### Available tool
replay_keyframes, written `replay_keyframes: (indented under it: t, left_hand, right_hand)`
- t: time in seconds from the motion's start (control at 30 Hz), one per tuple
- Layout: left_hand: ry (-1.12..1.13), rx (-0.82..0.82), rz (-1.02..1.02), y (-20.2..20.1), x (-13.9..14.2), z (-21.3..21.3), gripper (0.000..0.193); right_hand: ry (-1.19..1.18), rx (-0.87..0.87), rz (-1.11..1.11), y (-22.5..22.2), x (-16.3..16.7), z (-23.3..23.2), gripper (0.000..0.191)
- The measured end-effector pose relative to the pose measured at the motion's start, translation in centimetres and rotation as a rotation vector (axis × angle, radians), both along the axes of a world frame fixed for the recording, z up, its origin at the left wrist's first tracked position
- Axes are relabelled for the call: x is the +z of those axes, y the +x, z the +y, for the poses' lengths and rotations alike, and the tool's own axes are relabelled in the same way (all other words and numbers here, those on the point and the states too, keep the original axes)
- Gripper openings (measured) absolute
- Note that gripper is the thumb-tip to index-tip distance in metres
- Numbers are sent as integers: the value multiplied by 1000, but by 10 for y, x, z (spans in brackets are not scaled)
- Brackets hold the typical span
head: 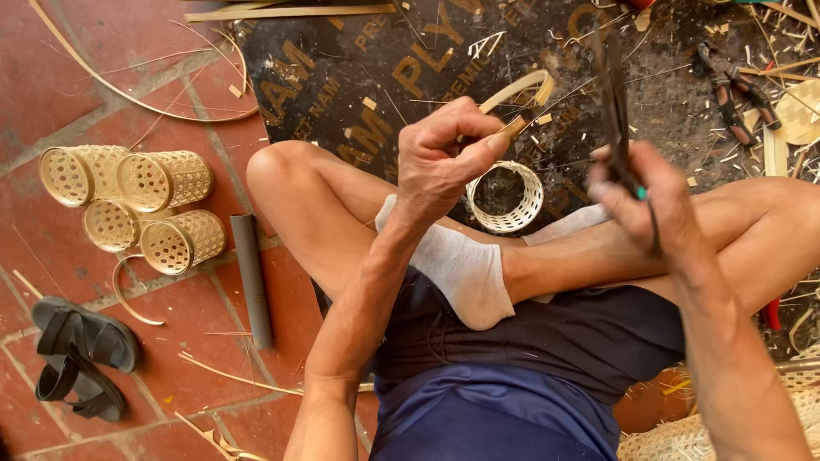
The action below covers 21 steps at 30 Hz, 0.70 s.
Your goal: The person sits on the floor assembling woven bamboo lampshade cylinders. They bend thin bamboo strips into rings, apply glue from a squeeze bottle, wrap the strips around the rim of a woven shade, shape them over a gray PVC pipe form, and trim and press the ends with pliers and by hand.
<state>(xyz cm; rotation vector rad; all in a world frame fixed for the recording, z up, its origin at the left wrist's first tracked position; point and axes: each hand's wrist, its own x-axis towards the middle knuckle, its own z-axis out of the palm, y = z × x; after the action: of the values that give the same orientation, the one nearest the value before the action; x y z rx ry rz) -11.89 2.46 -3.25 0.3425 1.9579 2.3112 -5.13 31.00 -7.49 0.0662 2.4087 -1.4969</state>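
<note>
Curved bamboo strip (523, 92) at our twelve o'clock, pinched in our closed left hand (444, 158), small woven ring basket (506, 196) just below it, our right hand (645, 201) at three o'clock clenched around dark scissors (617, 111), four finished woven baskets (137, 205) at nine o'clock

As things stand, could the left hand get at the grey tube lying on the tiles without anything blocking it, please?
Probably yes. The grey tube lies bare on the tiles beside the left knee, nothing on it. But the left hand is shut on a bent bamboo strip, so it would have to free itself first.

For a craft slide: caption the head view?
Left hand bends a bamboo strip above a small woven basket; right hand grips dark scissors.
</note>
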Motion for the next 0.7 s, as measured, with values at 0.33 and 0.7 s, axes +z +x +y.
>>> replay_keyframes:
  t: [0.33,0.7]
  left_hand:
    - [-210,-68,337,-21,25,17,7]
    - [-181,-298,271,-13,13,41,8]
  right_hand:
    - [-184,129,201,20,53,-35,55]
    - [-313,77,98,22,38,-32,61]
